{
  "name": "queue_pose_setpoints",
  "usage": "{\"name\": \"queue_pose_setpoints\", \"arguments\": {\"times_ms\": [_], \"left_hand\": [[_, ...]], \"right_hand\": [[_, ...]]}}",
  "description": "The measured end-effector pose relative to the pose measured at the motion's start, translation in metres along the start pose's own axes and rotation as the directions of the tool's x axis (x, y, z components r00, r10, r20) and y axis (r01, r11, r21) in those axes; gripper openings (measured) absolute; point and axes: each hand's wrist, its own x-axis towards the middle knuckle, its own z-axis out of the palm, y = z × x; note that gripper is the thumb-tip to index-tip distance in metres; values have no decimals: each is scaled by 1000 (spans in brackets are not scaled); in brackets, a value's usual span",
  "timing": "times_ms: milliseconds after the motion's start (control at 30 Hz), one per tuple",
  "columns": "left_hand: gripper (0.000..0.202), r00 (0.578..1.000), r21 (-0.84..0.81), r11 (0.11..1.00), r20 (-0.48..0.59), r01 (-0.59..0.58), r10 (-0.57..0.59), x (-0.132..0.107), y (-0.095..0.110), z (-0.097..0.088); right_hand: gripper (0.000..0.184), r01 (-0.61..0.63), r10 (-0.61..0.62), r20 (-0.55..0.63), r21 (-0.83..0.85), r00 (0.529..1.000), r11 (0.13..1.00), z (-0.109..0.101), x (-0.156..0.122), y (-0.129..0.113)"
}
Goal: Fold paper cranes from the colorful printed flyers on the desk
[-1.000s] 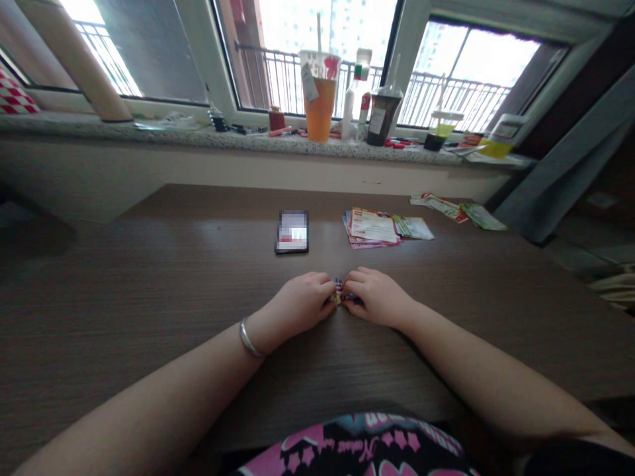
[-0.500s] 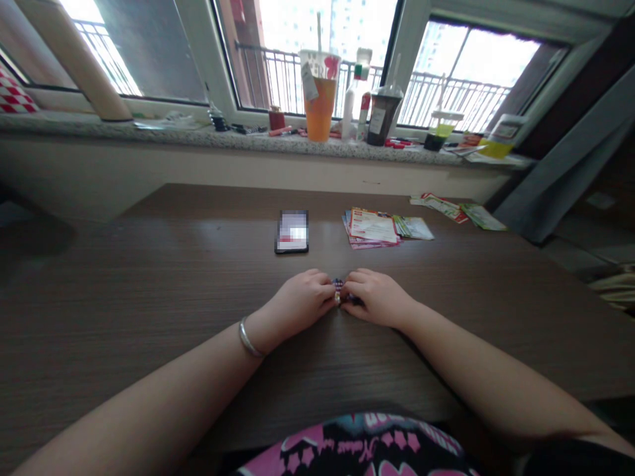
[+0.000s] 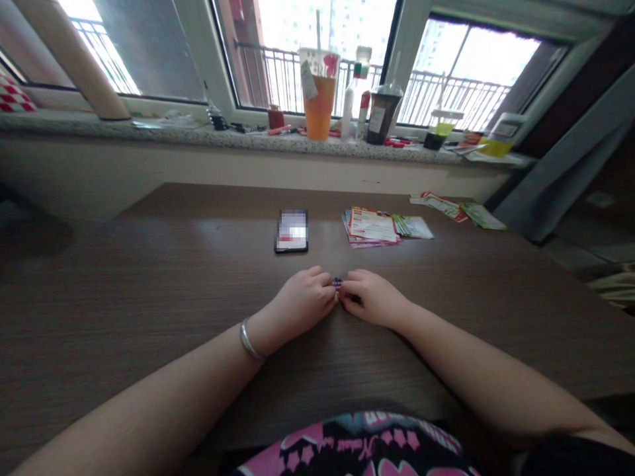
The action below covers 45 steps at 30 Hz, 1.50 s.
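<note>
A small dark beaded object [image 3: 337,283], with purplish and pale bits, is pinched between my two hands just above the table; most of it is hidden by my fingers, and its exact kind is unclear. My left hand [image 3: 308,296], with a silver bangle [image 3: 250,339] on its wrist, grips the object's left side with bent fingers. From the right, my right hand [image 3: 376,297] closes its thumb and fingertips on the other side. The fingertips of both hands nearly meet.
A phone [image 3: 292,231] lies beyond my left hand on the brown table [image 3: 149,284]. Paper packets [image 3: 373,226] are stacked beyond my right hand, with more packets [image 3: 444,207] farther right. The windowsill [image 3: 163,136] holds an orange drink cup [image 3: 318,106], a dark cup [image 3: 381,118] and bottles.
Both hands have shifted slightly, and the fingers now cover more of the beaded object. The pale part seen between the hands is less visible.
</note>
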Motion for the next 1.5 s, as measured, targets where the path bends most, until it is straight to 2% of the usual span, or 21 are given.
{"name": "queue_pose_setpoints", "arguments": {"times_ms": [133,333,633,1233,1500], "left_hand": [[15,999,-38,999,19,28,-28,-1,0,1],[13,998,-146,987,16,64,-62,-2,-4,6],[9,993,-299,947,30,117,-114,-1,-11,15],[6,994,-310,944,59,110,-96,1,-11,12],[5,990,-302,945,100,123,-97,1,-10,8]], "right_hand": [[9,-14,14,-7,44,1000,999,1,1,1],[3,-28,28,-3,57,1000,998,1,-1,1],[8,-95,96,-2,96,995,991,5,2,0],[3,-149,154,-12,198,988,969,6,1,-2],[7,-160,157,31,145,987,976,3,4,-6]]}}
